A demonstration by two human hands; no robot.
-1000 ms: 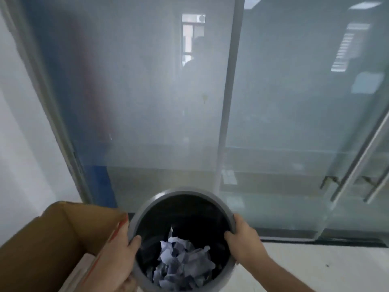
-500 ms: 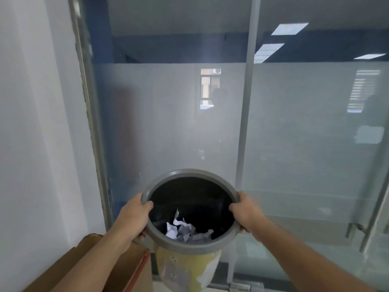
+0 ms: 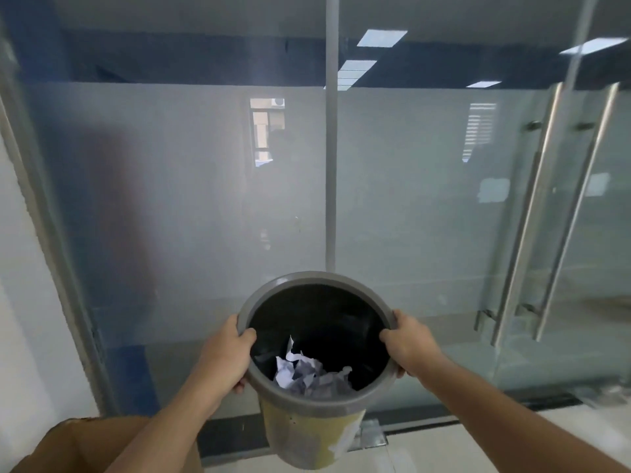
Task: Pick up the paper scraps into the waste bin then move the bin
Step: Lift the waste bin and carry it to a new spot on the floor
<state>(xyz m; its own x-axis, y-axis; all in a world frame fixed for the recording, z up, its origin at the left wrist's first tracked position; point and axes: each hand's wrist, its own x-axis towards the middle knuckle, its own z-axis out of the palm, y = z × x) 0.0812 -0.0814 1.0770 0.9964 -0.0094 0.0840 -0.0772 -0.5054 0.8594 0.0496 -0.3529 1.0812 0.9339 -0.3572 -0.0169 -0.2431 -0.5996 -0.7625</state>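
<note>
A round waste bin (image 3: 309,435) with a grey rim, black inside and yellowish outer wall hangs in the air in front of me, lifted off the floor. White crumpled paper scraps (image 3: 309,373) lie at its bottom. My left hand (image 3: 225,355) grips the rim on the left, thumb inside. On the opposite side my right hand (image 3: 408,346) clamps the rim the same way.
A frosted glass partition (image 3: 170,199) with a grey upright post (image 3: 330,165) stands straight ahead. Glass doors with long metal handles (image 3: 532,216) are at the right. An open cardboard box (image 3: 78,445) sits at the lower left by a white wall. Pale floor (image 3: 444,448) lies below.
The bin has been raised higher and held further out, with both hands staying on its rim. My view has tilted up and shifted right, so the box has slid toward the lower left.
</note>
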